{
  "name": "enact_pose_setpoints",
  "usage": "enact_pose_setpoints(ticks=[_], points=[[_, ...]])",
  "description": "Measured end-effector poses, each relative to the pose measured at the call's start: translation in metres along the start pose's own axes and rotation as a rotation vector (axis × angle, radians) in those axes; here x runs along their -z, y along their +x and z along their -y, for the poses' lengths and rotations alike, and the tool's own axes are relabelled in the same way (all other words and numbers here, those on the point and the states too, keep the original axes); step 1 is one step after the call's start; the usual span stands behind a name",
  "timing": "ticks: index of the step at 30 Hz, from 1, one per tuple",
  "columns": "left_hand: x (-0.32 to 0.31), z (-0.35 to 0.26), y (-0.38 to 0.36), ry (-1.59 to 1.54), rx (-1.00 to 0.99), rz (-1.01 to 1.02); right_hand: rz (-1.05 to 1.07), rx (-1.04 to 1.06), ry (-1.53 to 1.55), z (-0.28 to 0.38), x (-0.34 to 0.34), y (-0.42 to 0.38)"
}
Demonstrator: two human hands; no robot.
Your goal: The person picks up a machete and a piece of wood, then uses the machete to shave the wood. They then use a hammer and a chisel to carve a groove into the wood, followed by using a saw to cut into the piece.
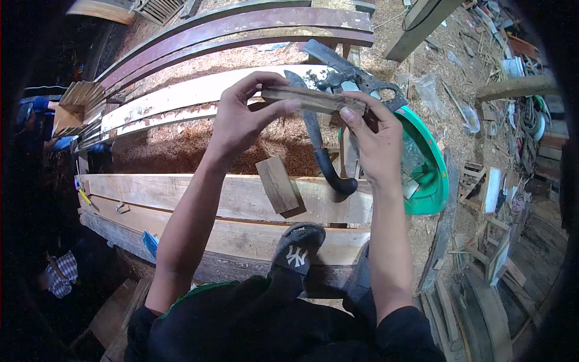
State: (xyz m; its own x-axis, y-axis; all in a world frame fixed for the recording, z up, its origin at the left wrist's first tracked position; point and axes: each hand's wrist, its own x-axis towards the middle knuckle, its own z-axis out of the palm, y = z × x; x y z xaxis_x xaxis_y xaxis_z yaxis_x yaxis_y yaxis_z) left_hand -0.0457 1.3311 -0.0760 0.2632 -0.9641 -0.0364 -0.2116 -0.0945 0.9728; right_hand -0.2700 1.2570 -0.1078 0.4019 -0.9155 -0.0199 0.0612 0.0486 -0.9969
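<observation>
Both hands hold up a short, rough strip of wood (313, 102). My left hand (244, 111) pinches its left end between thumb and fingers. At the other end, my right hand (379, 136) grips it with the thumb on the near face. Below and behind the strip lies a machete (312, 128) with a curved black handle, partly covered by the wood. A handsaw (329, 55) rests beyond, its handle near my right fingers. Nearer my feet, a small wooden block (278, 186) sits on the planks.
Long planks (241, 232) run under my feet, one in a dark sandal (297, 247). Painted boards (241, 30) stand farther back over wood shavings. A green plastic tub (443, 175) is at the right. Another person's checked garment (62, 274) shows at lower left.
</observation>
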Motion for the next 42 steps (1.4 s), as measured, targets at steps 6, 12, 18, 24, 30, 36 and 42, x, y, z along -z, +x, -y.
enact_pose_setpoints(ticks=[6,12,18,24,30,36,42], points=[[-0.002,0.002,0.001,-0.013,0.019,0.001,-0.003,0.064,-0.017,-0.001,0.004,0.006],[-0.005,0.004,0.002,-0.001,0.037,-0.059,-0.005,0.012,-0.022,-0.005,0.002,0.005],[-0.019,0.047,0.002,-0.182,0.175,-0.133,-0.129,-0.029,0.124,-0.027,-0.035,-0.008],[-0.015,0.063,0.003,-0.369,0.279,-0.236,0.007,-0.08,0.006,-0.058,-0.047,-0.019],[0.012,0.09,0.026,-0.159,0.304,-0.398,-0.112,-0.14,-0.373,-0.108,-0.004,-0.033],[0.024,0.125,0.038,-0.22,0.319,-0.341,-0.232,-0.009,-0.656,-0.128,0.02,-0.005],[0.005,0.137,0.042,-0.467,0.381,-0.592,-0.179,-0.235,-1.012,-0.129,0.0,0.021]])
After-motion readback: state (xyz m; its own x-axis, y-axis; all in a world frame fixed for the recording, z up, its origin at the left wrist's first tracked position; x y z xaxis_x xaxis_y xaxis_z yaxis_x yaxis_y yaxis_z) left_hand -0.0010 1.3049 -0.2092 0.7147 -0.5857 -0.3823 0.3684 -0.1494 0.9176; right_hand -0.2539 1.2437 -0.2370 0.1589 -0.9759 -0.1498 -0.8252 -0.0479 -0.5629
